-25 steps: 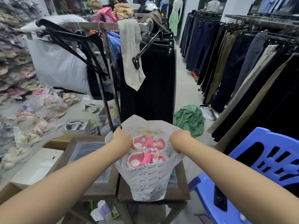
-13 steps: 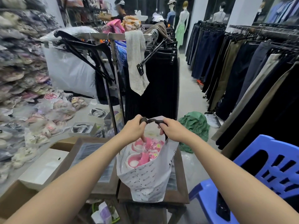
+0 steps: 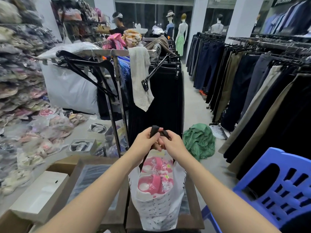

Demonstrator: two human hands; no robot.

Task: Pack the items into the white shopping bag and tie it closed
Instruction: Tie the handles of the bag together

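Observation:
The white shopping bag (image 3: 156, 209) with small printed lettering stands on a wooden-framed table (image 3: 193, 221). Pink and white slippers (image 3: 154, 178) in clear wrap show through its open top. The bag's black handles (image 3: 159, 132) are drawn up above it and bunched together. My left hand (image 3: 146, 140) and my right hand (image 3: 171, 142) meet there, both closed on the black handles, fingers overlapping. Whether a knot has formed is hidden by the fingers.
A blue plastic chair (image 3: 277, 187) stands close at the right. A metal clothes rack (image 3: 117, 52) with black hangers and dark skirts is just behind the bag. White boxes (image 3: 38, 197) lie at the left, a green garment (image 3: 199, 142) on the floor, a person (image 3: 117, 24) far back.
My hands let go of the bag's rim, took the black handles, raised them and brought them together. The bag's mouth has narrowed and stretched taller. The camera tilted upward.

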